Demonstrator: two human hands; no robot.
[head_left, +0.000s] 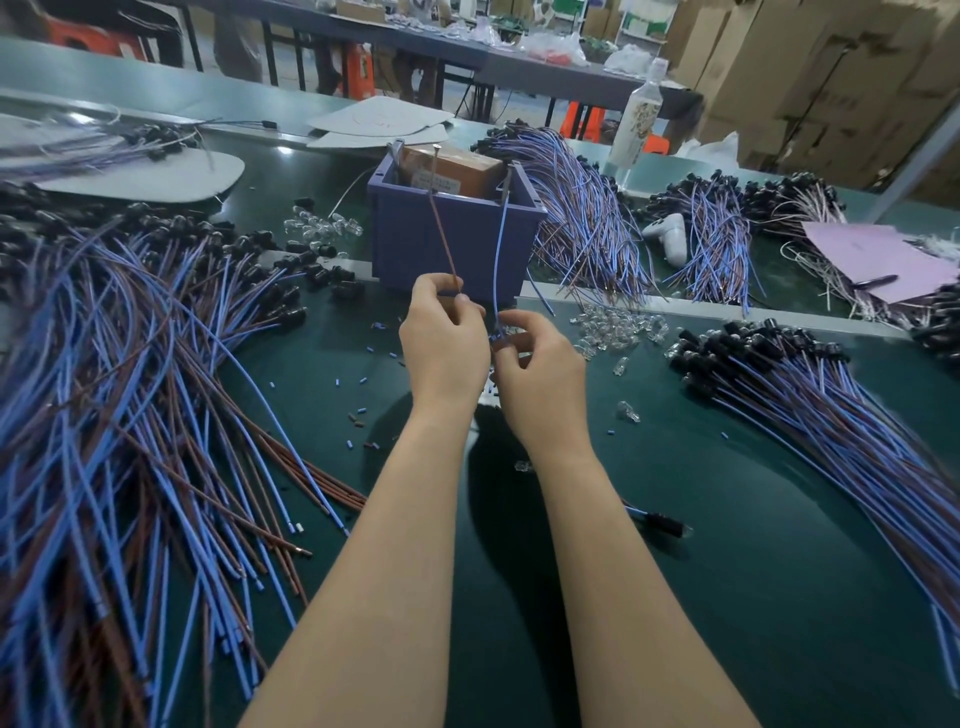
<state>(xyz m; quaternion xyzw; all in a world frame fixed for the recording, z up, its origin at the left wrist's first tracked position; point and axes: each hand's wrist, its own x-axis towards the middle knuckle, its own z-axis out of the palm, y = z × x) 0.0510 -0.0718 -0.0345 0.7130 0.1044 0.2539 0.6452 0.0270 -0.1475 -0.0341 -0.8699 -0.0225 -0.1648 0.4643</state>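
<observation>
Brown wire (442, 228) is pinched at its lower end in the left grip (447, 338), thumb and fingertips closed on it just in front of the purple box (410, 254); the right grip (540, 374) is curled round the lower end of the blue wire (501, 244), and some small piece seems to sit between its fingertips, though what it is cannot be told; the two hands touch at the knuckles above the green tabletop (727, 519); from the grips both wires rise nearly upright, away from the person, the brown one leaning a little left and the blue one bowing slightly, their far ends up at the rim of the box beside the carton (452, 169) inside it; so each long axis runs up and away, brown on the left, blue on the right, their held ends near but apart; the next move looks like bringing those ends together, and neither hand need cross over; clear bulbs (618, 327) lie just right of the hands; heaps of finished wires (130, 364) spread well out to both sides.
</observation>
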